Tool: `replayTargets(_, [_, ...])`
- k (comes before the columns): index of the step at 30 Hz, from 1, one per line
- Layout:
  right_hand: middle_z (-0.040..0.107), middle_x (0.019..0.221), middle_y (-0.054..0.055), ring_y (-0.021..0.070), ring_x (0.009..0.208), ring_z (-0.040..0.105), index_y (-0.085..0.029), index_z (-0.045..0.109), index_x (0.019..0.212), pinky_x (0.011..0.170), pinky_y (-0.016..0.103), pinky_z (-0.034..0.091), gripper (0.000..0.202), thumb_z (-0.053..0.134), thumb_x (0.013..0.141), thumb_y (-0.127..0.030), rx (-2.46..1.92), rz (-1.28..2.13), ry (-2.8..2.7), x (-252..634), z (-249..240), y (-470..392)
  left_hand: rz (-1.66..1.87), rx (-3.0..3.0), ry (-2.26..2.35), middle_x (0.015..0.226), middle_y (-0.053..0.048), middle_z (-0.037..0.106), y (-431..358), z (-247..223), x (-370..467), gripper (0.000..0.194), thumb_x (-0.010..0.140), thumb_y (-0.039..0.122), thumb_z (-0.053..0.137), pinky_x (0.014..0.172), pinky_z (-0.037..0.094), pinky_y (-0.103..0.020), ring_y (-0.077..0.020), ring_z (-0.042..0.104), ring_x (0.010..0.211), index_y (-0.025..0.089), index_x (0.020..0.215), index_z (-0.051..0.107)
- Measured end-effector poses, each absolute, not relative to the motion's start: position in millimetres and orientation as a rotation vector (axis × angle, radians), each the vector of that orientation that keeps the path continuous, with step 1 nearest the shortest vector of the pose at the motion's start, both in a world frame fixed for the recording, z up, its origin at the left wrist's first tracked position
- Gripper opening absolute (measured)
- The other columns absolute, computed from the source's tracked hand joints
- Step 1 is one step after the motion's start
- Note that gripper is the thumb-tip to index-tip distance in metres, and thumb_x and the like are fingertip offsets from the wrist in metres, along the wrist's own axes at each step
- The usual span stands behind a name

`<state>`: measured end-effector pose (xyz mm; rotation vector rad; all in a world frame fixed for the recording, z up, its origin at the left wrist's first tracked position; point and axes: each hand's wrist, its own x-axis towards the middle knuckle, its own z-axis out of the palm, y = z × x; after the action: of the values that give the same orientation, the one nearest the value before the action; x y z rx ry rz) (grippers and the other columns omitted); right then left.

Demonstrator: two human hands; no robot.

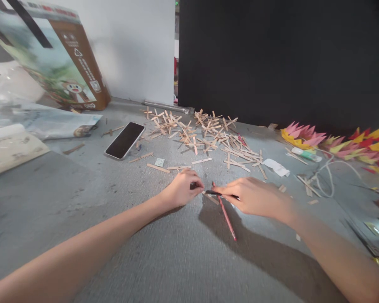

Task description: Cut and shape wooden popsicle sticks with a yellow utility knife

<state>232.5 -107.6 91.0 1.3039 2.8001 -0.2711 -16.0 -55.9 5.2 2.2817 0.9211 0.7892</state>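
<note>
head view shows both bare hands meeting low over the grey, scuffed tabletop (183, 261), and the likeliest slip, as i judge it, sits right between them: the left hand (180, 188) is curled with thumb and fingertips pinched on the end of a small flat pale wooden stick (209, 197), while the right hand (255, 195) grips a thin dark-tipped tool (221, 193) like a pen, its tip touching that stick. the piece is tiny and the tool's end lies close to the left fingertips, so a hard push could skid the tip off the wood and into a finger, or flick the stick out of the pinch. a slim red pencil-like rod (226, 219) lies on the table just under the right hand, angled toward the viewer; a sweep of the wrist could roll it away. what the tool is exactly, blurred as it is, i cannot tell. both forearms reach in from the near corners, wrists low, the left palm turned down and inward, the right hand knuckles-up with fingers folded. beyond the hands a loose scatter of glued wooden stick crosses (205, 134) spreads across the table, a black-screened smartphone (125, 140) lies to their left, and folded pink, yellow and red paper flowers (334, 143) line the right edge.
</note>
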Motion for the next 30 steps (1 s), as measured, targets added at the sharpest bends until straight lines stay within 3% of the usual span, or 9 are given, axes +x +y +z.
replayTargets(10, [0.075, 0.078, 0.003, 0.0152, 0.062, 0.067, -0.025, 0.073, 0.124, 0.054, 0.027, 0.032, 0.037, 0.053, 0.096, -0.011, 1.277, -0.08, 2.738, 217.5, 94.9, -123.1, 0.768, 2.272, 0.928, 0.081, -0.005, 0.071, -55.6, 5.6, -15.6, 0.01, 0.087, 0.016, 0.072, 0.085, 0.049, -0.035, -0.0204, 0.062, 0.087, 0.018, 0.079, 0.075])
replayTargets(30, [0.076, 0.075, 0.001, 0.0154, 0.056, 0.066, -0.03, 0.071, 0.13, 0.05, 0.029, 0.025, 0.045, 0.055, 0.093, -0.01, 1.293, 0.073, 2.692, 217.6, 99.9, -127.7, 0.779, 2.281, 0.93, 0.082, -0.006, 0.073, -55.3, 5.5, -15.0, 0.013, 0.09, 0.022, 0.069, 0.086, 0.051, -0.036, -0.0212, 0.063, 0.09, 0.019, 0.079, 0.076])
